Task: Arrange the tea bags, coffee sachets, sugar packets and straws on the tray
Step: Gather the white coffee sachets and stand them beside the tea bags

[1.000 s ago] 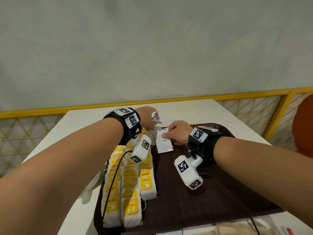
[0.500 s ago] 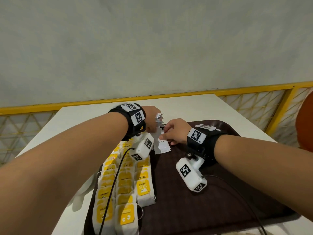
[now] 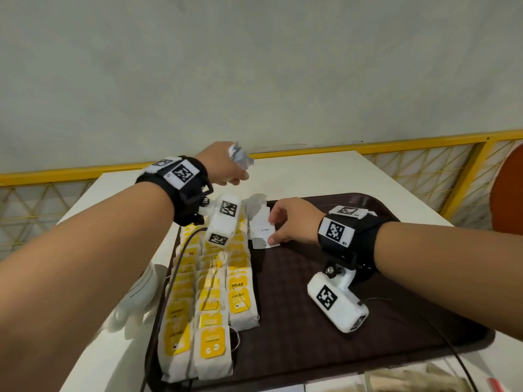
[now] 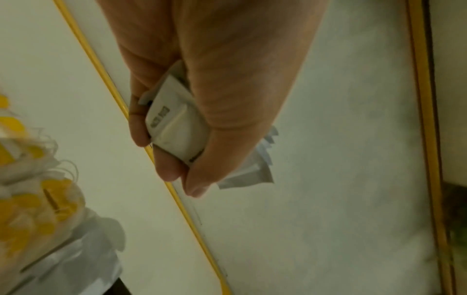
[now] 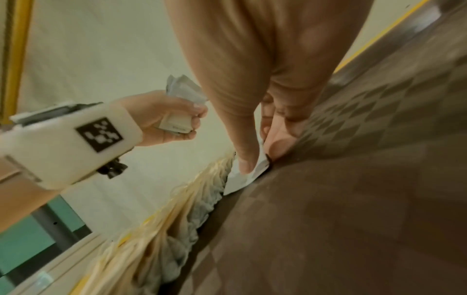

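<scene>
Left hand (image 3: 223, 165) lifted with sachets (image 3: 239, 158), right hand (image 3: 288, 222) stays

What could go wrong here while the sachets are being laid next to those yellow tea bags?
The left hand grips a bundle of white sachets above the table; loose ones could slip out. The right hand presses a coffee sachet onto the tray right beside the tea bag rows, so a nudge might disturb them. The wrist camera cable draped across the tea bags could drag them.
</scene>
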Demonstrator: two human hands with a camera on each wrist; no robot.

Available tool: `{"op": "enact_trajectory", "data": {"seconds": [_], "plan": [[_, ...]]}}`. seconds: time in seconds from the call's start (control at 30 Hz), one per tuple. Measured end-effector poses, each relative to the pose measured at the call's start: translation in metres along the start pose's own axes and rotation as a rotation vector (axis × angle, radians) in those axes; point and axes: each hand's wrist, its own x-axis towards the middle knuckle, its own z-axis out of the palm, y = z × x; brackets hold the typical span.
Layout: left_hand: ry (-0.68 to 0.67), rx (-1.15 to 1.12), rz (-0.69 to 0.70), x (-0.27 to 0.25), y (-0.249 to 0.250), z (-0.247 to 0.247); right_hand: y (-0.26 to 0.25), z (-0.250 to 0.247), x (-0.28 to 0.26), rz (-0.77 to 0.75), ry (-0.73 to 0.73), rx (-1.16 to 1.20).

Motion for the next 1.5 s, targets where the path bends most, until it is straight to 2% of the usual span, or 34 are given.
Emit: {"op": "enact_trajectory", "data": {"seconds": [0.17, 0.33, 0.67, 1.13, 1.4, 1.5], "plan": [[0.039, -0.125, -0.029, -0.023, -0.011, -0.013, -0.004, 0.003, 0.005, 0.032, 0.034, -0.054], [0.028, -0.112, -0.05, -0.032, -0.02, -0.02, -0.005, 0.004, 0.009, 0.078, 0.068, -0.013], [0.034, -0.092, -0.06, -0.038, -0.023, -0.023, -0.008, 0.002, 0.013, 0.072, 0.084, -0.049], [0.016, -0.073, -0.075, -0.044, -0.023, -0.02, -0.007, 0.003, 0.003, 0.093, 0.157, 0.038], [0.009, -0.077, -0.082, -0.044, -0.023, -0.018, -0.008, 0.014, 0.018, 0.164, 0.132, 0.344], [0.003, -0.081, -0.08, -0.043, -0.024, -0.019, -0.009, 0.015, 0.021, 0.171, 0.164, 0.318]]}}
